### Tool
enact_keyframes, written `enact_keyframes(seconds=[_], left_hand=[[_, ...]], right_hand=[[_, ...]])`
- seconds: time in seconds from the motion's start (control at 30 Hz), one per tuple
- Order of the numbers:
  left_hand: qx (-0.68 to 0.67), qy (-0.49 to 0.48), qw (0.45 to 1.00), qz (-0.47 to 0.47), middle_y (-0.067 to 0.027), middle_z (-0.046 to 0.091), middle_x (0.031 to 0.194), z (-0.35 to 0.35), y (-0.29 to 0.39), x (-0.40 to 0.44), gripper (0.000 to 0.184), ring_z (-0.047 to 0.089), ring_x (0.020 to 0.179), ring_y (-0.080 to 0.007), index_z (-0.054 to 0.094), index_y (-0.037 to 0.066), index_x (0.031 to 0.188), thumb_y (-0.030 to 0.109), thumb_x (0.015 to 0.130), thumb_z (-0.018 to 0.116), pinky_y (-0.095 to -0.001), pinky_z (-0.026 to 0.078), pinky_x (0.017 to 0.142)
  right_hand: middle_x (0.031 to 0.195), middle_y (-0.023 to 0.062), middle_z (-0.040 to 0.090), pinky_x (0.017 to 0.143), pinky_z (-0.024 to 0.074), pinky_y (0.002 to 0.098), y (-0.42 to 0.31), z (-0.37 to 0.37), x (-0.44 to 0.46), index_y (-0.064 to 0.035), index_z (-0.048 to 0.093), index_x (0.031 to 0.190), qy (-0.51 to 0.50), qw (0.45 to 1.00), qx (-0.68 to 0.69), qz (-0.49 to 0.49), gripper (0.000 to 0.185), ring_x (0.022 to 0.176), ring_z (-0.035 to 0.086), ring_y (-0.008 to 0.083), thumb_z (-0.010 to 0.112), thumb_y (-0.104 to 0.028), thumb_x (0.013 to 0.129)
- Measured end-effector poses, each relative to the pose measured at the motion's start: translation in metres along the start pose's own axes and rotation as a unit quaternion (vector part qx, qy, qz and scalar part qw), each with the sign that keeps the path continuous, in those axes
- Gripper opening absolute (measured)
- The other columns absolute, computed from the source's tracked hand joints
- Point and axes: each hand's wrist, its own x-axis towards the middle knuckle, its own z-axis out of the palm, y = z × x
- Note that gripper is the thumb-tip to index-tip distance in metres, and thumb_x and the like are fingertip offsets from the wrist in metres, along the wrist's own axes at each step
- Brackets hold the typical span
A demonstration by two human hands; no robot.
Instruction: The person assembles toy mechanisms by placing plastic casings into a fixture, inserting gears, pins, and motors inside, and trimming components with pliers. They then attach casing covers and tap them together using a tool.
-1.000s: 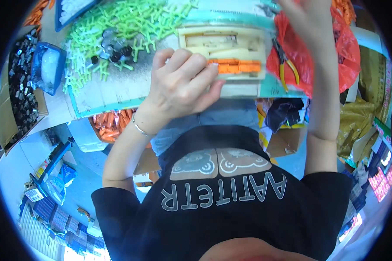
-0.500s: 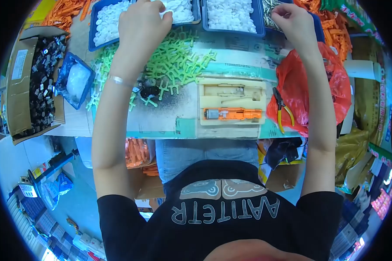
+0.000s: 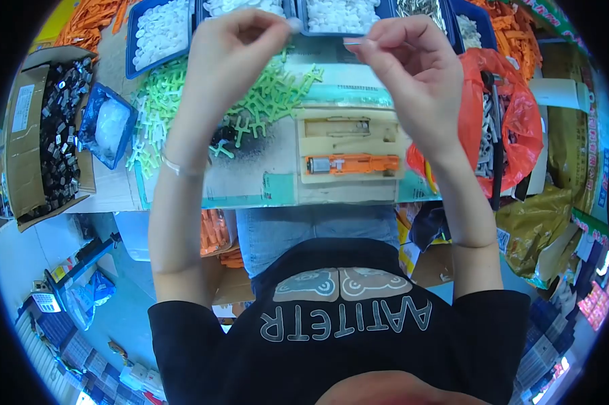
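Observation:
Thumb and fingertips of my left hand [image 3: 240, 57] pinch a small white piece [image 3: 294, 25] in front of the bins of white parts. My right hand [image 3: 416, 74] grips a thin metal pin [image 3: 353, 44] between thumb and forefinger, its tip pointing left. A gap separates the two hands. Below them a cream fixture [image 3: 348, 145] lies on the table, and its lower slot holds an orange part [image 3: 362, 164] with a grey cylinder at its left end. Green branched pieces [image 3: 159, 111] are heaped beneath and beside my left forearm.
Blue bins [image 3: 130, 57] of white parts and metal pins line the back. A box [image 3: 31, 142] of dark metal parts and a blue tray [image 3: 88, 125] are at the left. A red bag [image 3: 530, 128] with grey parts lies right, near orange parts [image 3: 514, 40].
Both hands have come back from the bins towards each other, now with a white piece and a pin showing. A dark rod now shows over the red bag; the pliers are mostly hidden.

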Motion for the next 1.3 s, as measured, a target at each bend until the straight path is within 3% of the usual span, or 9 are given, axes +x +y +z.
enact_keyframes(seconds=[0.07,0.17,0.43,0.5,0.53,0.63,0.73,0.87,1.3], left_hand=[[-0.342,-0.036,0.931,-0.119,-0.0053,0.066,0.082,0.009,0.031,-0.025,0.011,0.064,0.075,-0.0123,0.065,0.000,0.089,0.009,0.083,0.065,-0.0259,0.049,0.067],[-0.477,-0.008,0.869,-0.131,-0.0095,0.068,0.088,0.022,0.043,-0.049,0.010,0.066,0.081,-0.0122,0.064,-0.004,0.090,0.005,0.086,0.063,-0.0216,0.052,0.072],[-0.569,0.058,0.807,-0.149,-0.0118,0.067,0.092,0.039,0.061,-0.080,0.009,0.065,0.084,-0.0147,0.063,-0.006,0.091,-0.001,0.084,0.064,-0.0249,0.054,0.078],[-0.608,0.020,0.772,-0.185,-0.0115,0.066,0.094,0.040,0.057,-0.089,0.010,0.065,0.084,-0.0145,0.063,-0.005,0.091,-0.003,0.081,0.066,-0.0252,0.053,0.078],[-0.609,0.018,0.771,-0.188,-0.0115,0.066,0.094,0.040,0.057,-0.094,0.010,0.065,0.084,-0.0145,0.063,-0.005,0.091,-0.003,0.081,0.066,-0.0252,0.053,0.078],[-0.375,0.021,0.926,0.023,-0.0122,0.066,0.090,0.041,0.056,-0.111,0.012,0.065,0.080,-0.0183,0.066,-0.002,0.084,-0.004,0.073,0.071,-0.0270,0.055,0.071],[-0.137,0.006,0.976,0.167,-0.0147,0.065,0.091,0.035,0.065,-0.127,0.017,0.066,0.079,-0.0233,0.066,-0.002,0.083,-0.004,0.067,0.073,-0.0285,0.055,0.067],[-0.037,0.004,0.972,0.230,-0.0141,0.065,0.092,0.050,0.061,-0.147,0.019,0.066,0.079,-0.0253,0.066,0.000,0.086,0.004,0.067,0.069,-0.0305,0.054,0.064],[0.215,-0.041,0.971,0.092,0.0004,0.046,0.066,0.082,0.081,-0.170,0.039,0.050,0.058,-0.0135,0.064,0.006,0.110,0.020,0.073,0.067,-0.0269,0.039,0.050]], right_hand=[[0.092,0.0083,0.058,0.081,0.0505,0.0253,-0.008,0.014,-0.010,-0.0008,0.047,0.087,0.004,1.000,0.005,-0.017,0.015,0.092,0.062,0.0161,0.058,0.009,0.085],[0.090,0.0096,0.058,0.077,0.0504,0.0251,-0.017,0.021,-0.024,-0.0031,0.043,0.081,-0.039,0.987,-0.132,-0.081,0.021,0.091,0.062,0.0166,0.059,0.011,0.083],[0.091,0.0085,0.060,0.074,0.0494,0.0240,-0.030,0.017,-0.041,-0.0027,0.049,0.082,-0.088,0.922,-0.324,-0.193,0.018,0.085,0.061,0.0134,0.061,0.009,0.081],[0.091,0.0073,0.061,0.081,0.0464,0.0253,-0.032,0.014,-0.048,-0.0014,0.054,0.084,-0.055,0.995,-0.042,0.074,0.011,0.091,0.059,0.0125,0.062,0.005,0.083],[0.091,0.0073,0.061,0.081,0.0464,0.0253,-0.034,0.011,-0.053,-0.0014,0.054,0.084,-0.053,0.995,-0.042,0.078,0.011,0.091,0.059,0.0125,0.062,0.005,0.083],[0.094,0.0067,0.064,0.086,0.0445,0.0288,-0.041,0.003,-0.073,0.0000,0.063,0.093,-0.108,0.978,-0.051,0.174,0.014,0.095,0.059,0.0156,0.065,0.003,0.079],[0.092,0.0047,0.065,0.088,0.0448,0.0325,-0.038,-0.007,-0.090,-0.0026,0.065,0.089,-0.187,0.951,-0.247,0.004,0.016,0.094,0.060,0.0214,0.068,0.001,0.073],[0.084,0.0008,0.063,0.083,0.0411,0.0368,-0.042,0.001,-0.105,-0.0083,0.065,0.083,-0.176,0.885,-0.426,-0.070,0.020,0.085,0.057,0.0224,0.071,-0.002,0.065],[0.082,-0.0018,0.059,0.088,0.0307,0.0388,-0.014,-0.005,-0.105,-0.0119,0.067,0.084,-0.194,0.847,-0.490,-0.062,0.012,0.085,0.055,0.0170,0.070,-0.013,0.073]])
